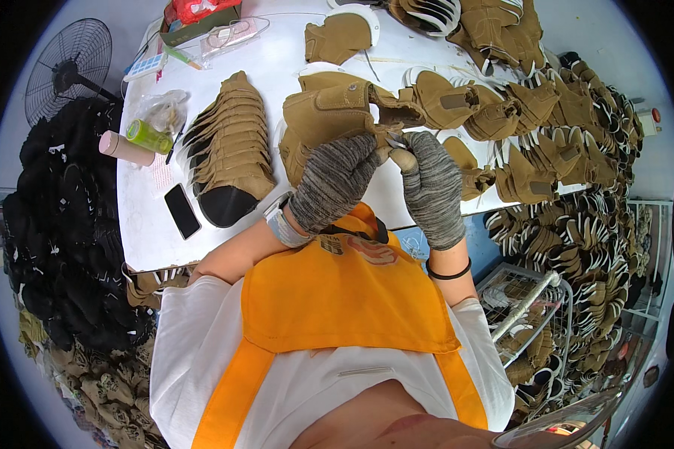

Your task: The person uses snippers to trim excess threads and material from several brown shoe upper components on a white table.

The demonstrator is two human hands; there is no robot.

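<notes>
Both of my hands wear grey streaked knit gloves, with bare fingertips, and meet at the table's near side. My left hand point(335, 179) is closed on the lower edge of a brown shoe upper point(326, 112), which has a strap and a small round fastener. Close against it, my right hand point(433, 191) is pinched shut at the same edge. A small pale, metallic-looking tip shows between the fingers; what it belongs to is hidden. More brown uppers point(442, 97) with white edges lie in rows just beyond and to the right.
On the white table point(146, 239) at left are a stack of brown uppers point(236, 142), a phone point(182, 212), a pink bottle point(126, 148) and a green-lidded jar point(148, 137). A fan point(67, 73) stands beyond a black pile point(60, 217). A wire cart point(528, 307) is at right.
</notes>
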